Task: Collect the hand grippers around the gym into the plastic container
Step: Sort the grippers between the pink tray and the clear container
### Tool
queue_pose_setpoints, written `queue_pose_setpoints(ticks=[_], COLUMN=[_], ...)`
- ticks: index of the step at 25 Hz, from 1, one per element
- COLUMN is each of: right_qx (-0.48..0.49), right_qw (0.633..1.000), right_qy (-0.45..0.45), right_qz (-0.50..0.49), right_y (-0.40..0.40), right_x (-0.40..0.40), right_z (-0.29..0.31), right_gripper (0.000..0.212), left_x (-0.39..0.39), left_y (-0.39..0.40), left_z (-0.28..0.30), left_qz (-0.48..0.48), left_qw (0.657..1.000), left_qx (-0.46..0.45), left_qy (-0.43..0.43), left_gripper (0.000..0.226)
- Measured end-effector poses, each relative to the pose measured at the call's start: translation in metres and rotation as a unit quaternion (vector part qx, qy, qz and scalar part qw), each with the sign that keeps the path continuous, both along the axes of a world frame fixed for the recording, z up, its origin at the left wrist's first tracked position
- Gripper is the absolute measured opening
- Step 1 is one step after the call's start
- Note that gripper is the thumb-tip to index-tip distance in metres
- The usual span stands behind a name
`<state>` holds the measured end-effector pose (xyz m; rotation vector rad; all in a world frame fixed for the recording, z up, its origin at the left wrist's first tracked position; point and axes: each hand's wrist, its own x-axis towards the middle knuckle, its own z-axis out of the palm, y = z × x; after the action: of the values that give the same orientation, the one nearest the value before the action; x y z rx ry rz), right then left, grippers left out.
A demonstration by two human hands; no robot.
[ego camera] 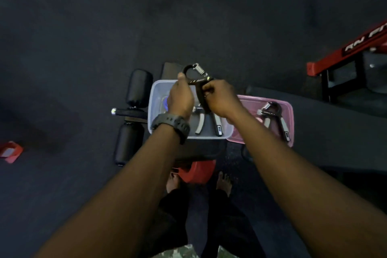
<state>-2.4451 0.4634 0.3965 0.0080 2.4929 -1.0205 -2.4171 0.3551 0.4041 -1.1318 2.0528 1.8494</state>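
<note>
— Fingers? Right hand [219, 98] curled round a handle of the black hand gripper [196, 78]; left hand [180, 98] pinching its looped top, seemingly.
— Location? Above the clear plastic container [155, 94], another hand gripper [209, 121] inside.
— Hidden? Fingertips, behind knuckles.
— Pose? Both forearms outstretched, meeting mid-scene.
</note>
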Motion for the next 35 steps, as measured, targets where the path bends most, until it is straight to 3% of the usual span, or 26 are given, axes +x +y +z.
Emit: queue_pose_setpoints(ticks=[4, 8, 12, 15, 18, 23, 27, 32, 35], right_qx=[0.018, 0.001, -0.033, -0.135, -0.220, -0.276, -0.236, -0.193, -0.186], right_qw=[0.992, 0.984, 0.979, 0.948, 0.924, 0.896, 0.883, 0.872, 0.872], right_qy=[-0.107, -0.173, -0.201, -0.282, -0.254, -0.191, -0.178, -0.185, -0.208], right_qz=[0.064, 0.052, 0.032, -0.052, -0.181, -0.291, -0.365, -0.411, -0.402], right_y=[-0.045, -0.052, -0.053, -0.051, -0.023, 0.079, 0.185, 0.269, 0.286], right_x=[0.013, 0.021, 0.024, 0.024, 0.012, 0.003, 0.027, 0.045, 0.045], right_z=[-0.058, -0.096, -0.096, -0.082, -0.048, -0.003, -0.012, -0.056, -0.086], right_gripper=[0.026, 0.029, 0.027, 0.030, 0.024, 0.027, 0.024, 0.023, 0.022], left_x=[0.018, 0.016, 0.010, 0.009, 0.005, -0.006, -0.016, -0.017, -0.011], left_y=[-0.057, -0.069, -0.068, -0.066, -0.054, 0.035, 0.139, 0.225, 0.247], left_z=[-0.047, -0.092, -0.092, -0.080, -0.062, -0.015, -0.002, -0.036, -0.081], left_qz=[-0.014, -0.047, -0.062, -0.054, -0.049, -0.137, -0.235, -0.205, -0.195], left_qw=[0.997, 0.990, 0.987, 0.991, 0.996, 0.980, 0.959, 0.960, 0.966], left_qx=[0.032, 0.035, 0.030, 0.012, 0.034, 0.136, 0.154, 0.172, 0.106], left_qy=[-0.062, -0.128, -0.147, -0.118, -0.065, -0.038, -0.028, -0.085, -0.131], left_gripper=[0.054, 0.070, 0.063, 0.057, 0.054, 0.039, 0.053, 0.050, 0.061])
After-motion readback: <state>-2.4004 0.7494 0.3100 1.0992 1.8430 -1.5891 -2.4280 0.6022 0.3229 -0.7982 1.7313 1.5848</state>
